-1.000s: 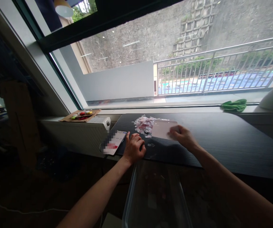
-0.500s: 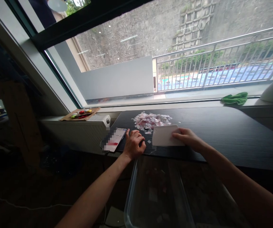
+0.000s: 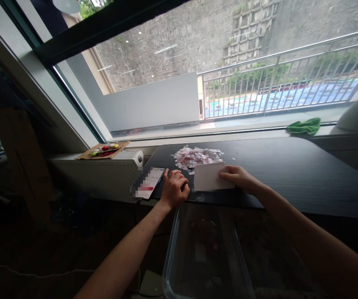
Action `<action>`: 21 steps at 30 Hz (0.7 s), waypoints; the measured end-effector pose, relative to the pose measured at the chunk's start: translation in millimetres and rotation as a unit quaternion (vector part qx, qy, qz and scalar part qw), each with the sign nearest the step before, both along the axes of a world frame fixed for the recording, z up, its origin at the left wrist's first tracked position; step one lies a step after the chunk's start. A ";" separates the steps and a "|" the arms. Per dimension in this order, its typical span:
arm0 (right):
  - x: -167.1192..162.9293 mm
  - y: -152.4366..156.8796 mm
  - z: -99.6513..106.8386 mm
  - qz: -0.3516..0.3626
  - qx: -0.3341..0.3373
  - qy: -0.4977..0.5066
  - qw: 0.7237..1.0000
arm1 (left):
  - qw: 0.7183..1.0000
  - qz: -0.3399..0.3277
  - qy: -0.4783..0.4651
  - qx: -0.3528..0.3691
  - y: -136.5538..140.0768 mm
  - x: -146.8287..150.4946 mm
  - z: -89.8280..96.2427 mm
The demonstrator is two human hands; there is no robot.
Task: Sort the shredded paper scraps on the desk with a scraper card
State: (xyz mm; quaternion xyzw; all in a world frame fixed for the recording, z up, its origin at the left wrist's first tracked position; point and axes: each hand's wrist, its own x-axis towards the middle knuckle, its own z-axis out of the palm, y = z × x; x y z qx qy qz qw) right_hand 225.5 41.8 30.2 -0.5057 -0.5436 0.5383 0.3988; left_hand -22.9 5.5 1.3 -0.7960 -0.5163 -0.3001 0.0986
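Observation:
My right hand (image 3: 233, 175) grips a white flat scraper (image 3: 208, 176) with rounded upper corners, thumb on the near face. The scraper stands tilted on the dark table, just in front of a heap of small white and pinkish paper-like scraps (image 3: 197, 157), and hides part of its near side. My left hand (image 3: 175, 187) rests at the table's near edge, fingers bent and somewhat apart, with nothing visible in them. Its outer finger is close to the right edge of a phone (image 3: 150, 182) with a lit screen; I cannot tell whether they touch.
Below the front edge of the table (image 3: 275, 166) sits a clear plastic bin (image 3: 171, 249) with a few scraps inside. A radiator (image 3: 104, 174) stands at left, with small coloured items on cardboard (image 3: 83, 154) above it. A green cloth (image 3: 305, 126) lies on the windowsill.
My right hand has shifted the scraper slightly left, and the loose scraps near the left hand no longer show. My left hand stays by the phone. The view has tilted slightly.

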 end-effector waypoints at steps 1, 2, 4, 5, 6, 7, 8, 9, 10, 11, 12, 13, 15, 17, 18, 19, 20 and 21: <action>3.0 -2.4 -0.2 0.013 -0.003 -0.003 1.000 | 1.000 0.000 -0.001 0.000 -0.1 0.1 0.2; 6.0 -5.0 -1.0 0.012 0.001 -0.004 1.000 | 1.000 0.000 -0.003 0.000 -0.3 0.2 0.4; 10.9 -10.3 -4.2 -0.032 0.031 -0.007 0.999 | 1.000 -0.001 -0.006 0.001 -0.6 0.4 0.8; 12.5 -12.8 -6.3 -0.062 0.052 -0.009 0.997 | 1.000 -0.001 -0.006 0.001 -0.7 0.5 0.9; 13.6 -15.0 -8.6 -0.085 0.073 -0.011 0.994 | 1.000 -0.001 -0.006 0.001 -0.8 0.5 1.0; 14.2 -16.9 -10.7 -0.098 0.090 -0.014 0.991 | 1.000 -0.001 -0.005 0.001 -0.7 0.5 1.0; 14.4 -18.4 -12.7 -0.100 0.101 -0.019 0.990 | 1.000 0.000 -0.004 0.000 -0.6 0.5 0.9; 14.4 -19.6 -14.3 -0.093 0.107 -0.021 0.990 | 1.000 0.001 -0.004 -0.001 -0.5 0.5 0.7; 14.3 -20.5 -15.4 -0.085 0.111 -0.019 0.990 | 1.000 0.002 -0.003 -0.001 -0.3 0.4 0.6; 14.1 -21.0 -16.1 -0.078 0.113 -0.018 0.990 | 1.000 0.002 -0.004 -0.001 -0.1 0.3 0.4; 14.0 -21.4 -16.4 -0.070 0.115 -0.018 0.991 | 1.000 0.002 -0.005 0.000 0.1 0.2 0.2; 14.0 -21.7 -16.3 -0.063 0.116 -0.021 0.991 | 1.000 0.001 -0.005 0.001 0.3 0.1 0.0; 14.1 -22.6 -15.1 -0.054 0.121 -0.030 0.991 | 1.000 -0.001 -0.005 0.002 0.4 0.0 -0.1; 14.1 -24.4 -13.0 -0.051 0.125 -0.036 0.990 | 1.000 -0.002 -0.006 0.003 0.3 -0.1 0.0; 13.9 -25.5 -11.7 -0.050 0.126 -0.035 0.990 | 1.000 -0.002 -0.006 0.003 0.1 -0.1 0.1; 13.7 -26.7 -10.5 -0.046 0.124 -0.031 0.991 | 1.000 -0.002 -0.006 0.004 0.0 0.0 0.3; 13.4 -27.8 -9.4 -0.040 0.121 -0.026 0.992 | 1.000 -0.002 -0.007 0.004 -0.2 0.0 0.4; 13.0 -28.6 -8.4 -0.032 0.117 -0.020 0.992 | 1.000 -0.002 -0.007 0.005 -0.4 0.1 0.6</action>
